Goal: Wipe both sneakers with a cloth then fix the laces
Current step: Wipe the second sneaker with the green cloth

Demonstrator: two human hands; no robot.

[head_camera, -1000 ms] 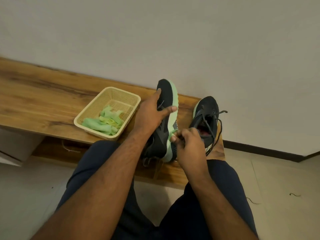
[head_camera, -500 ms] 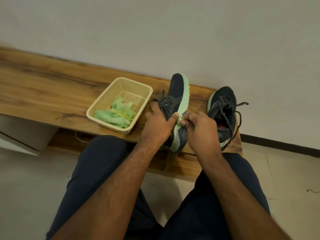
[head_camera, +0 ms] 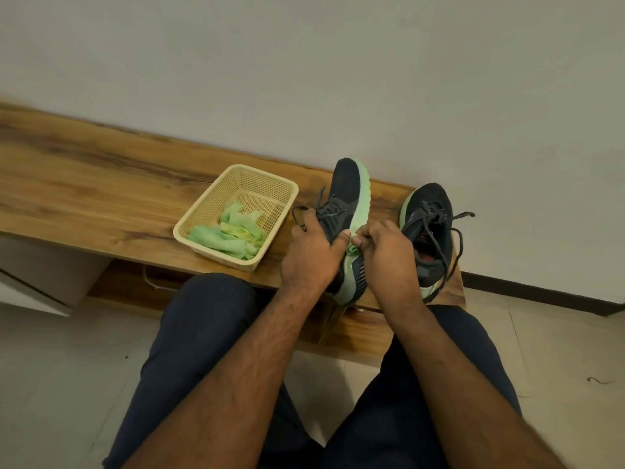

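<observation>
My left hand (head_camera: 309, 262) grips the tilted sneaker (head_camera: 346, 211) at the bench's (head_camera: 101, 198) near edge, thumb on its green sole. My right hand (head_camera: 389, 255) pinches a small green cloth (head_camera: 352, 248) against that sole, so I judge I'm wiping shoe 1 of 2. Next I should rub along the sole, then swap shoes. The second sneaker (head_camera: 427, 231) stands by the right end, laces loose. Farther left, the basket (head_camera: 236, 177) holds crumpled green cloths (head_camera: 226, 233).
</observation>
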